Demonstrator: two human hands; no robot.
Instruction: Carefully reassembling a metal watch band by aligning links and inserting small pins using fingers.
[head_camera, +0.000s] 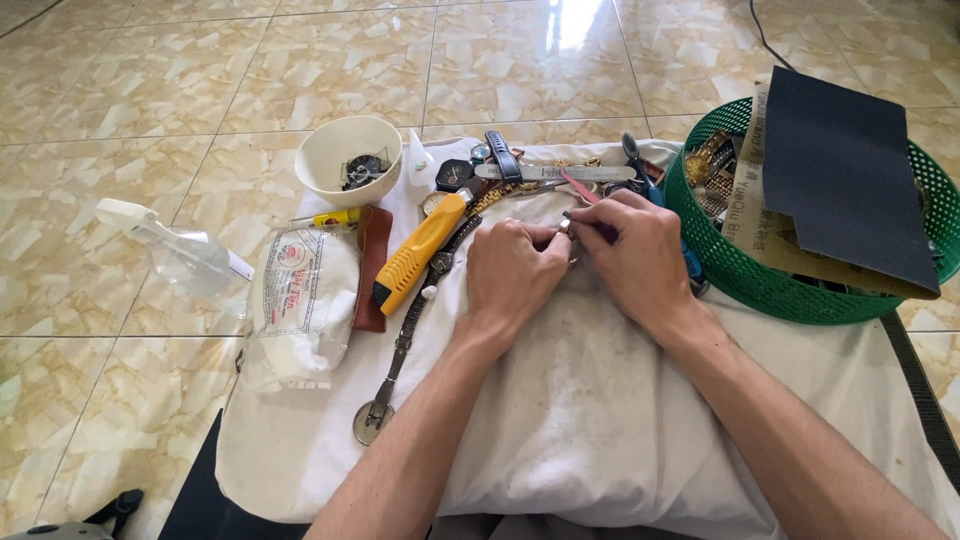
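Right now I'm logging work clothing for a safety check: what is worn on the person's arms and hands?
Nothing is worn: the left hand and right hand are bare, without gloves, and both forearms are uncovered with no sleeves in view. I see no wristwatch, bracelet or ring.

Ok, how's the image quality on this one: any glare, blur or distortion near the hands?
Head view: daylight glare on the floor tiles at top centre; both the left hand and right hand are sharp and evenly lit; slight wide-angle bending shows at the frame edges; the small metal part they pinch is too tiny to resolve.
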